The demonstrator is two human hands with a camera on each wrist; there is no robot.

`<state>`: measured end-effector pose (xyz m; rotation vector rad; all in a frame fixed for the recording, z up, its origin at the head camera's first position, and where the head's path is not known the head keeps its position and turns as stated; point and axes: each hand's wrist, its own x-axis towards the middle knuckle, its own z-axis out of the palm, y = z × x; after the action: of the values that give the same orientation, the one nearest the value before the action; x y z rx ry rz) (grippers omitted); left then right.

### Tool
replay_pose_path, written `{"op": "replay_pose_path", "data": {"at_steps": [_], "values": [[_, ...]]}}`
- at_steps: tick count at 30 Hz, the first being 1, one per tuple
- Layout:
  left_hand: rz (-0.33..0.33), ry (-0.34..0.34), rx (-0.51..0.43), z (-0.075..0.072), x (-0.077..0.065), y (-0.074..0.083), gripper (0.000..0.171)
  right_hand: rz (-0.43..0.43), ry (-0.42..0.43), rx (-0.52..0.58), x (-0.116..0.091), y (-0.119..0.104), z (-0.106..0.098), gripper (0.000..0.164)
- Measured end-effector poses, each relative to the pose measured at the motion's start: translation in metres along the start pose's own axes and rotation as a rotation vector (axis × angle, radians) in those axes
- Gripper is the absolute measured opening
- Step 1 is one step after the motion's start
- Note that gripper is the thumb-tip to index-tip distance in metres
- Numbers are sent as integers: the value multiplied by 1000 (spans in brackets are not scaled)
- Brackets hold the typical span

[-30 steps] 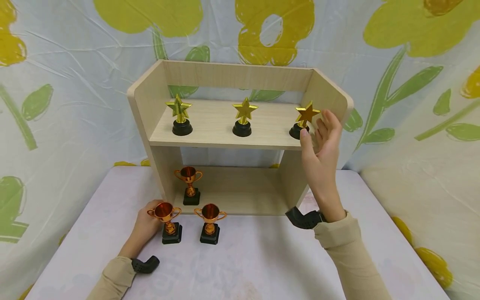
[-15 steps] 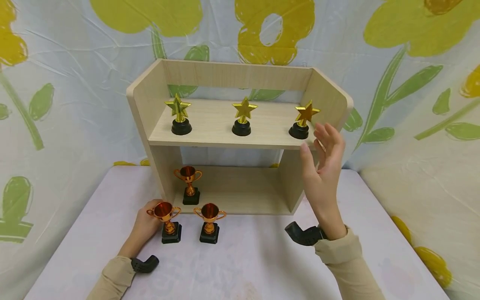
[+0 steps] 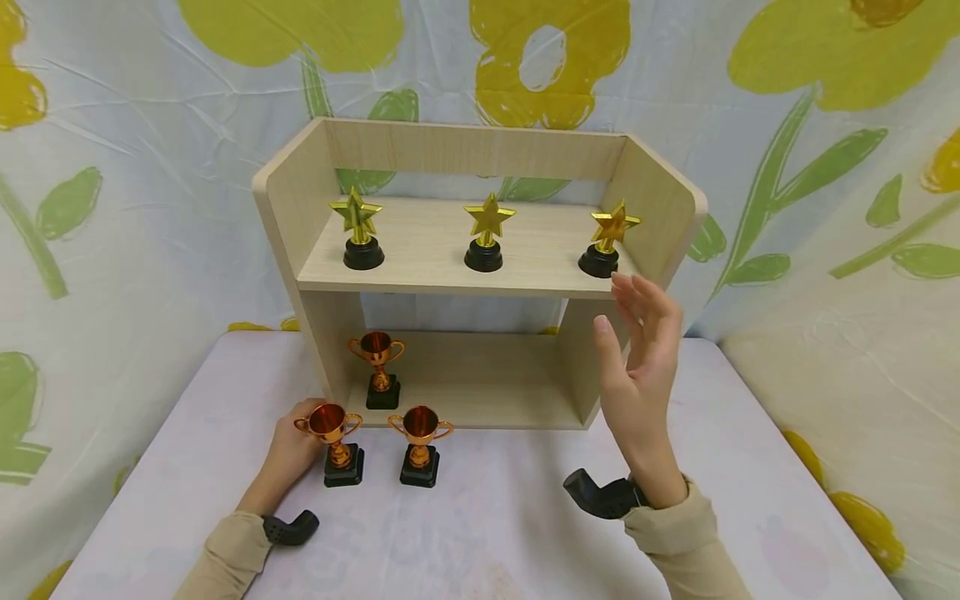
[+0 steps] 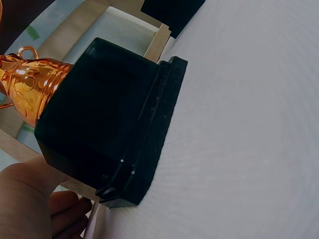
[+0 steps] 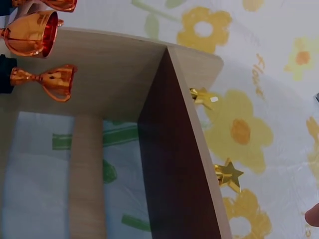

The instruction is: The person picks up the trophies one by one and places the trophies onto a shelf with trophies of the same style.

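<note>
My left hand [image 3: 298, 437] is at the lower left of the wooden shelf unit [image 3: 480, 290], gripping its left side panel by the front edge. In the left wrist view the thumb lies by the panel edge, partly hidden behind a black trophy base [image 4: 99, 114], and the fingers curl on the outer side. A copper cup trophy [image 3: 341, 458] stands right beside this hand, a second cup trophy [image 3: 419, 458] to its right. My right hand [image 3: 641, 383] is raised before the shelf's right side, fingers loosely extended, holding nothing. Just above its fingertips stands a gold star trophy [image 3: 600, 262].
Two more star trophies, one in the middle [image 3: 484, 257] and one at left [image 3: 363, 252], stand on the upper shelf. A third cup trophy [image 3: 382, 392] stands at the lower shelf's left end. Flowered cloth [image 3: 840, 333] hangs around the pale table [image 3: 480, 517].
My right hand has drawn away from the right star trophy, moving down and toward me. That trophy stays on the upper shelf. The left hand has kept its place.
</note>
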<state>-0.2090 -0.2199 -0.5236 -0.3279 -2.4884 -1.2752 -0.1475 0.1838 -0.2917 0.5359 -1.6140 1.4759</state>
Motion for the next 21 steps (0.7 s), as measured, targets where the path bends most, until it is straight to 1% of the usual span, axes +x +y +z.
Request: {"op": "replay_pose_path", "data": {"at_steps": [4,10,21], "values": [[1,-1,0,0,0,-1,29,-11,-6,43,-6,-1,2,43],[6,3,-4,-1,0,3,29,-7,-22,79,-16,-2,5,42],[0,-5,-22,-1,0,3,30,45,-103,66,-36,-1,12,40]]}}
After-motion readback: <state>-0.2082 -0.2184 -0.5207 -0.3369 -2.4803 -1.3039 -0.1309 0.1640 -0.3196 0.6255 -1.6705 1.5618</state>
